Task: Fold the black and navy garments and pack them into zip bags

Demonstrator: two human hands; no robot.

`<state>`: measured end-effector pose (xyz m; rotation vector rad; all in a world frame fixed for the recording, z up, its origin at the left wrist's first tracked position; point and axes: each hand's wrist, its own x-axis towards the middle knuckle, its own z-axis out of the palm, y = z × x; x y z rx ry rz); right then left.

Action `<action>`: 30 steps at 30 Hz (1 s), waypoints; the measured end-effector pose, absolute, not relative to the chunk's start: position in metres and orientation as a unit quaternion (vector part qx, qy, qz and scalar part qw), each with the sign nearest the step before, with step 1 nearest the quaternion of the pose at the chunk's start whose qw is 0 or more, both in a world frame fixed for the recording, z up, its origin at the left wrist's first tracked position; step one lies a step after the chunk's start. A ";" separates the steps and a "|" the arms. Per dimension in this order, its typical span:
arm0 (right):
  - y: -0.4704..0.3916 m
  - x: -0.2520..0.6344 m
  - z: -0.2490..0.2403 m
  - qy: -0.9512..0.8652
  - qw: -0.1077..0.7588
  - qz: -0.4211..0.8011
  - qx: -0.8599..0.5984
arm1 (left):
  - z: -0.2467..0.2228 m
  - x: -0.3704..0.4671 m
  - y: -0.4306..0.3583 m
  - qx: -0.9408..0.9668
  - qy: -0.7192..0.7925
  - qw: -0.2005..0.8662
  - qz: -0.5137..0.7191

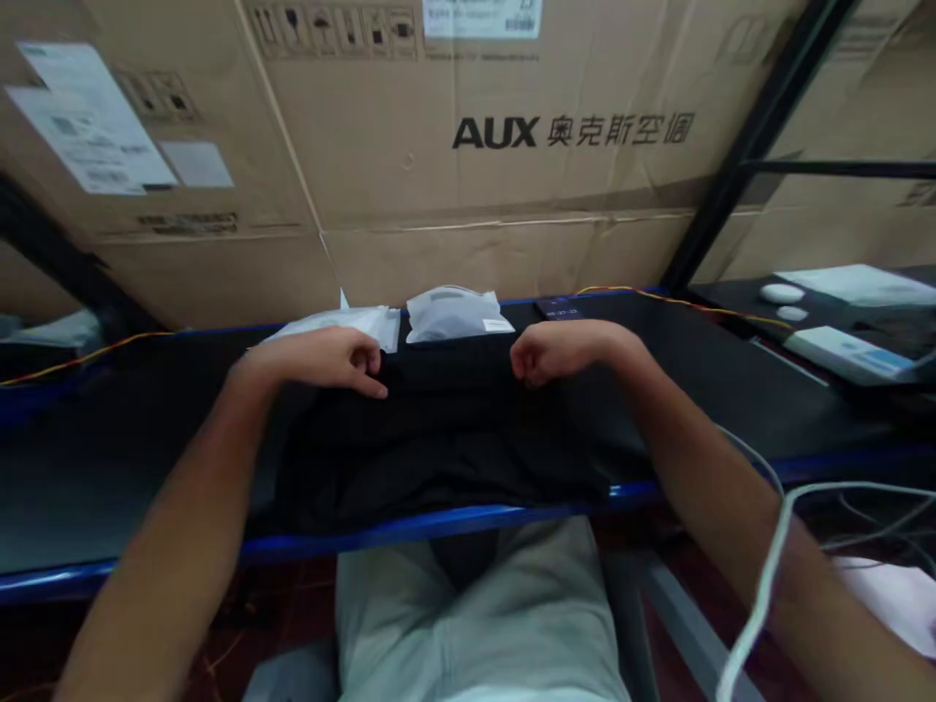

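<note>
Cardboard (409,175) behind, black cloth (446,439) (softly rumpled)

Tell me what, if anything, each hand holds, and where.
Can't be told for certain: left hand and right hand, fingers curled, are at opposite ends of the far part of the black cloth; no clear pinch shows.

Head camera: above the lap (468,624), looking forward and down
Bottom edge: lap and forearms (194,487), nearest the lens
Middle: table (109,439), black cloth (453,448), left hand (322,359), right hand (563,349), seen from above
Top: cardboard boxes (570,219), farther off, nearly face-on
</note>
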<state>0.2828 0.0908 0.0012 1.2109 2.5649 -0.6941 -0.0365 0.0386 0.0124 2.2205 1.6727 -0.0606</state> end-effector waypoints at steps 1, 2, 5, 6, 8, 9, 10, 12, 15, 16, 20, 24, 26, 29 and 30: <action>0.091 0.282 0.001 0.873 0.110 -0.229 0.417 | 0.014 -0.039 0.039 0.786 0.596 0.165 -0.005; 0.091 0.282 0.000 0.875 0.105 -0.219 0.419 | 0.015 -0.042 0.038 0.783 0.603 0.155 0.008; 0.091 0.282 0.000 0.887 0.080 -0.179 0.418 | 0.018 -0.052 0.034 0.756 0.638 0.147 0.016; 0.092 0.282 0.000 0.889 0.075 -0.171 0.417 | 0.018 -0.056 0.034 0.743 0.653 0.146 0.009; 0.092 0.282 -0.001 0.892 0.074 -0.170 0.412 | 0.016 -0.063 0.035 0.724 0.675 0.144 -0.010; 0.092 0.282 -0.001 0.893 0.078 -0.173 0.408 | 0.014 -0.067 0.036 0.717 0.681 0.148 -0.023; 0.092 0.281 -0.002 0.893 0.083 -0.176 0.405 | 0.012 -0.070 0.037 0.714 0.681 0.159 -0.032; 0.093 0.281 -0.003 0.893 0.088 -0.186 0.400 | 0.011 -0.074 0.038 0.722 0.661 0.201 -0.034; 0.093 0.280 -0.004 0.890 0.086 -0.201 0.400 | 0.015 -0.074 0.036 0.755 0.611 0.236 0.014; 0.094 0.280 -0.004 0.889 0.085 -0.206 0.399 | 0.018 -0.073 0.035 0.761 0.603 0.235 0.039; 0.094 0.282 -0.004 0.890 0.087 -0.212 0.393 | 0.024 -0.068 0.027 0.722 0.618 0.274 0.145; 0.094 0.282 -0.003 0.891 0.085 -0.213 0.391 | 0.024 -0.058 0.024 0.673 0.634 0.321 0.205; 0.093 0.282 -0.003 0.892 0.086 -0.206 0.393 | 0.023 -0.046 0.023 0.670 0.637 0.304 0.229; 0.094 0.281 -0.004 0.893 0.090 -0.199 0.395 | 0.016 -0.017 0.021 0.661 0.624 0.315 0.273; 0.094 0.280 -0.004 0.894 0.091 -0.199 0.392 | 0.012 -0.006 0.019 0.654 0.606 0.353 0.284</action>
